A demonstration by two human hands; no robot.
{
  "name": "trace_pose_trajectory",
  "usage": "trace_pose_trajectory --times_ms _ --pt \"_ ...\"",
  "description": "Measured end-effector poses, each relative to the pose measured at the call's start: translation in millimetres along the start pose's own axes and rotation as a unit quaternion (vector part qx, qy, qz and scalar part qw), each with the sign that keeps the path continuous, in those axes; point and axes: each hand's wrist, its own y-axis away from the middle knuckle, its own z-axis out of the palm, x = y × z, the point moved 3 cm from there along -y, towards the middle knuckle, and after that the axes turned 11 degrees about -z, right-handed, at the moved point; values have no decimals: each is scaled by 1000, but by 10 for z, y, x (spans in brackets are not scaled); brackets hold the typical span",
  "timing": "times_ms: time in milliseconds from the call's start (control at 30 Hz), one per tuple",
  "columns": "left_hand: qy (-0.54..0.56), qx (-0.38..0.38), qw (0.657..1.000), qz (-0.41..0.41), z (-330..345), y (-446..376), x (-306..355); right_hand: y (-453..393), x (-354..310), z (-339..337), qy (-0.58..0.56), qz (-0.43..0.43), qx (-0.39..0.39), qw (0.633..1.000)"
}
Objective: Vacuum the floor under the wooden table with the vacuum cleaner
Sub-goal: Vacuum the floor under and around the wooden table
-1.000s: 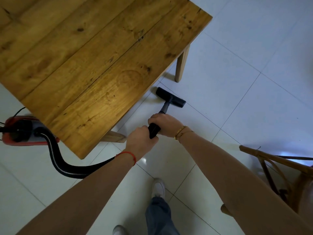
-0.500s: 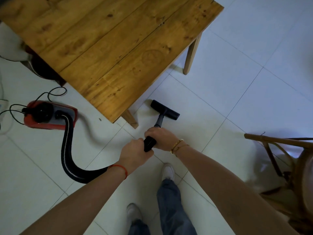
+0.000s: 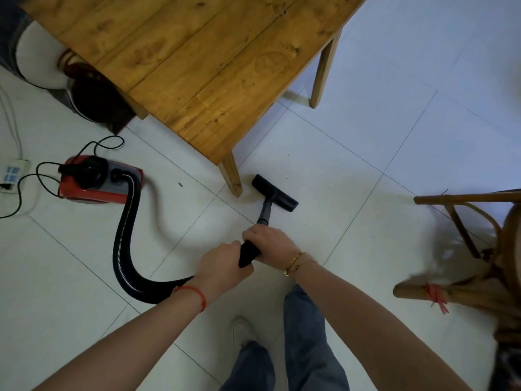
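Blue denim trouser legs [image 3: 307,342] and a white shoe [image 3: 243,331] at the near edge, on pale glossy floor tiles [image 3: 380,153]. Just beyond, both bare hands wrapped around the black vacuum wand [image 3: 263,218]: left hand [image 3: 222,268], with a red string bracelet [image 3: 194,294] at the wrist, fingers curled tight around the thick lower grip; right hand [image 3: 270,244], with gold bangles [image 3: 296,262] at the wrist, fingers closed over the wand directly ahead of the left, the two hands nearly touching. Trailing back and left from the left-hand fingers, a black ribbed flexible hose [image 3: 124,244], looping across the tiles up to the red and grey canister vacuum cleaner [image 3: 95,182]. Beyond the right-hand fingertips, the wand running down to the flat black floor nozzle [image 3: 275,193], set on the tiles just beside the nearest leg [image 3: 231,176] of the knotty plank-topped wooden table [image 3: 197,60], out from under the tabletop's corner. Off to the right of the hands, part of a curved brown wooden chair [image 3: 473,249] with a red tie on one foot. Far left of the fingers, a thin black power cord [image 3: 42,176] looping toward a white power strip [image 3: 12,173]. Farther still, past the canister, dark and white items half hidden under the table's far side, too indistinct to identify. Second table leg [image 3: 324,66] standing farther out.
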Motion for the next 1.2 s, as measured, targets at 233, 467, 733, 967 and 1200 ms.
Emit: trace_pose_trajectory --times_ms 233,467,733,967,1200 --pt "26 13 1000 4 15 -87 262 72 306 -118 12 -30 1 999" --pt "104 35 993 -36 -132 -566 920 -15 1118 -574 56 -90 -34 994" --pt "155 96 980 -81 -114 -1336 1642 -214 2180 -878 124 -186 -13 975" --pt "177 151 969 -88 83 -1970 1836 -439 2838 -798 153 -251 24 955" --pt "180 206 958 -84 205 -2624 1869 -747 3329 -685 163 -283 42 944"
